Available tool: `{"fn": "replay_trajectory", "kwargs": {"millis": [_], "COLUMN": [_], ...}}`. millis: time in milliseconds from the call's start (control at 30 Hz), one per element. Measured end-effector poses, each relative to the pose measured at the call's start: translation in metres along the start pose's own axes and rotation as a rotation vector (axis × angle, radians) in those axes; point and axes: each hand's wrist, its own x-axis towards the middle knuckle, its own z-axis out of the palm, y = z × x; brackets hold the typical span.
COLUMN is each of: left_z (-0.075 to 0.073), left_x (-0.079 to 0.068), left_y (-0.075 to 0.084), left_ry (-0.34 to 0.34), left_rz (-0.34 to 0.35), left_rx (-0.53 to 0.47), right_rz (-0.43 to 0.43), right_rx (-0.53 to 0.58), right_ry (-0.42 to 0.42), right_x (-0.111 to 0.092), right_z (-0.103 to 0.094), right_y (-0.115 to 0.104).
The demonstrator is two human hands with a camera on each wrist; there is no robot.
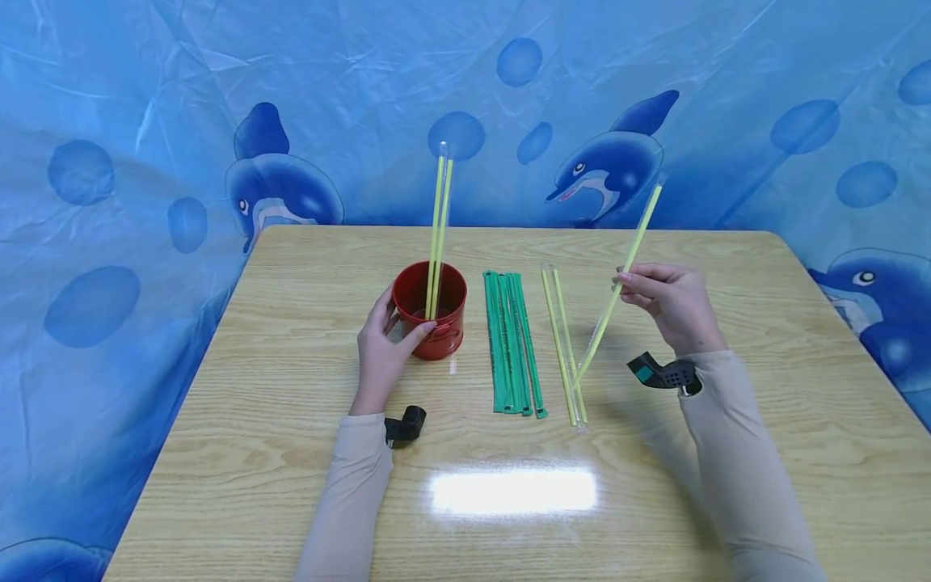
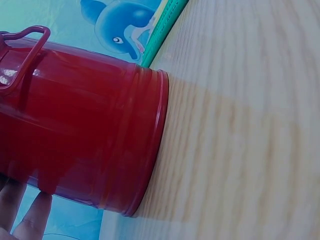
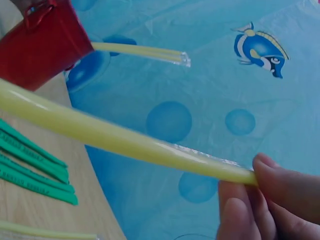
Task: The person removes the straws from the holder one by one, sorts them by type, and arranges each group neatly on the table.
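Green strips — between bucket, sticks

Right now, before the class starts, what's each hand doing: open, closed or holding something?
Left hand: holding the red bucket.
Right hand: pinching a yellow stick.

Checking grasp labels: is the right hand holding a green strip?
No, the right hand pinches a yellow stick, and the green strips lie on the table.
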Motion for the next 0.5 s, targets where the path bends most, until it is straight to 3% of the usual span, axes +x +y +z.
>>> {"fn": "replay_trajectory", "kwargs": {"millis": [300, 500], "left_z": [0.000, 0.000], "left_x": [0.000, 0.000], "left_y": [-0.001, -0.001], "left_ry": [0.000, -0.002], "left_rz": [0.008, -0.002], "left_rx": [-0.011, -0.009], "right_rz": [0.117, 0.174], "right_rx": [-0.086, -0.138], "right_ry": [-0.111, -0.125], "right_x": [-0.001, 0.001], "right_z": [-0.013, -0.018], "right_y": [0.011, 0.021]}}
